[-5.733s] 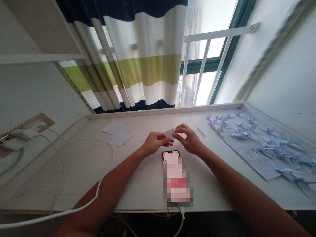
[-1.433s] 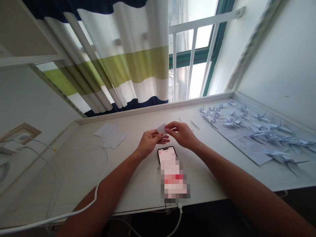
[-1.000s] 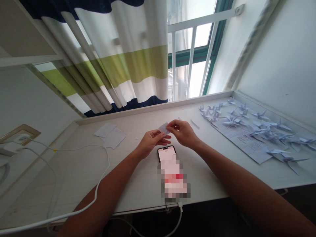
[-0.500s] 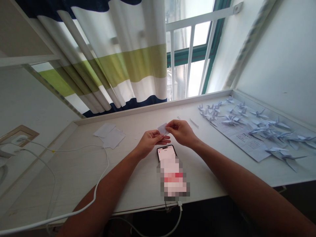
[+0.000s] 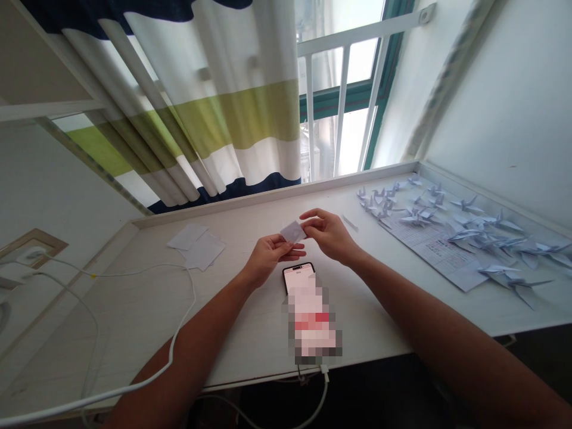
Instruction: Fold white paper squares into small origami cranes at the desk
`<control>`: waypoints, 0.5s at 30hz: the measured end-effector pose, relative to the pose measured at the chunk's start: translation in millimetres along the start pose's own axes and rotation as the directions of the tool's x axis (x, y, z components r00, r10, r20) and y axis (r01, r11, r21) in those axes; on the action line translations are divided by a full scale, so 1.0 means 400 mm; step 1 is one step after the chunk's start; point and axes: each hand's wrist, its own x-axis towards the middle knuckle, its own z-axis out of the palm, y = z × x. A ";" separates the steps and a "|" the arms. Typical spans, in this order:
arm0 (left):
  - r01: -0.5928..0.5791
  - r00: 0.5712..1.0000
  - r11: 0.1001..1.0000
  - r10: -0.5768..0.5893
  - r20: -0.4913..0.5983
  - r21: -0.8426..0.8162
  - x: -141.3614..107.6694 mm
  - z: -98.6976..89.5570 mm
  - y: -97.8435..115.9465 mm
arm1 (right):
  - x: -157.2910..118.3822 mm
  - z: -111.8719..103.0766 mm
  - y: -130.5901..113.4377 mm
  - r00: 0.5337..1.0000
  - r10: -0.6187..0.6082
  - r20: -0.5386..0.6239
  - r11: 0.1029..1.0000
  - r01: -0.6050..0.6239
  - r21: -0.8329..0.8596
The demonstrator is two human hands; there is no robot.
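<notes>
A small folded piece of white paper [image 5: 292,230] is held up above the desk, just beyond the phone. My left hand [image 5: 271,255] pinches its lower left side between thumb and fingers, with the other fingers stretched out beneath. At the paper's right corner, my right hand [image 5: 328,233] grips with the thumb and bent fingers, while its index finger is raised and apart from the paper. Just below both hands lies a phone [image 5: 298,279] with a lit screen, partly blurred out.
Several loose white paper squares [image 5: 204,251] lie to the left. Many folded paper cranes [image 5: 478,235] stand at the right, some on a printed sheet [image 5: 429,250]. A thin paper strip [image 5: 350,222] lies beyond my right hand. A white cable [image 5: 179,330] crosses over my left forearm.
My right index finger has lifted off the paper and straightened. The paper shows flatter and more openly between my hands. The view has shifted slightly.
</notes>
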 end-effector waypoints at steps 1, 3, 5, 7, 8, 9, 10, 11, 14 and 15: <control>-0.005 1.000 1.000 0.005 -0.005 0.000 0.000 0.000 0.001 | 0.001 -0.002 0.000 1.000 0.007 0.005 1.000 -0.007 0.025; -0.013 1.000 1.000 0.013 -0.003 0.002 -0.001 0.000 0.003 | 0.001 -0.003 -0.001 1.000 0.028 0.014 0.999 -0.029 0.040; -0.017 1.000 1.000 0.017 0.013 0.002 -0.002 0.002 0.004 | 0.000 0.000 -0.001 0.998 0.058 0.036 0.998 -0.058 0.003; -0.022 0.999 1.000 0.022 0.024 0.000 -0.003 0.004 0.003 | -0.002 0.005 0.000 0.996 0.066 0.055 0.997 -0.064 -0.037; -0.026 0.999 1.000 0.026 0.026 -0.002 -0.003 0.006 0.002 | -0.003 0.008 0.002 0.996 0.059 0.059 0.997 -0.057 -0.043; -0.031 0.999 0.999 0.031 0.028 -0.005 -0.003 0.007 0.001 | -0.003 0.010 0.004 0.997 0.048 0.061 0.998 -0.046 -0.038; -0.037 0.999 0.999 0.037 0.027 -0.010 -0.003 0.008 0.000 | -0.004 0.012 0.007 0.997 0.035 0.065 0.999 -0.034 -0.022; -0.045 0.999 0.999 0.045 0.026 -0.015 -0.003 0.008 -0.001 | -0.004 0.012 0.010 0.997 0.023 0.073 1.000 -0.023 0.000; -0.067 0.997 0.997 0.067 0.024 -0.031 -0.003 0.010 0.000 | -0.002 0.012 0.017 0.994 -0.006 0.111 0.998 0.000 0.059; -0.071 0.997 0.997 0.072 0.021 -0.032 -0.003 0.010 0.001 | -0.002 0.013 0.020 0.994 -0.016 0.110 0.997 0.008 0.073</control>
